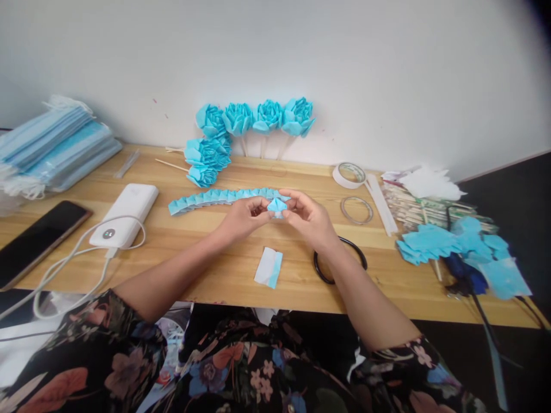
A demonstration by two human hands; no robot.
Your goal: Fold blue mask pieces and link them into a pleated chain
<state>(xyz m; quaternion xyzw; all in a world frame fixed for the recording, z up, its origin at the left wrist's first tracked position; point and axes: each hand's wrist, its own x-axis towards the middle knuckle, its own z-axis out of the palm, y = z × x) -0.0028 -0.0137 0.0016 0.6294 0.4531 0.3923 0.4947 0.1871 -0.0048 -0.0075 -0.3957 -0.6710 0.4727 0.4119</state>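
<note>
Both my left hand [250, 217] and my right hand [307, 218] pinch a small folded blue piece [276, 206], one at each side, just above the table. It looks like mask fabric or paper, with a pointed top. Behind my fingers lies a long row of similar folded blue pieces [206, 199], its right end partly hidden by my hands. Below them a flat white-and-blue rectangle [268, 267] rests on the table. A black ring [318, 267] lies partly under my right forearm.
Blue handmade flowers [268, 116] on sticks stand along the wall. On the left are stacked face masks [55, 146], a phone [41, 241] and a white power bank [129, 212] with a cable. To the right are a tape roll [349, 176], a metal ring [356, 221] and blue pieces [430, 242].
</note>
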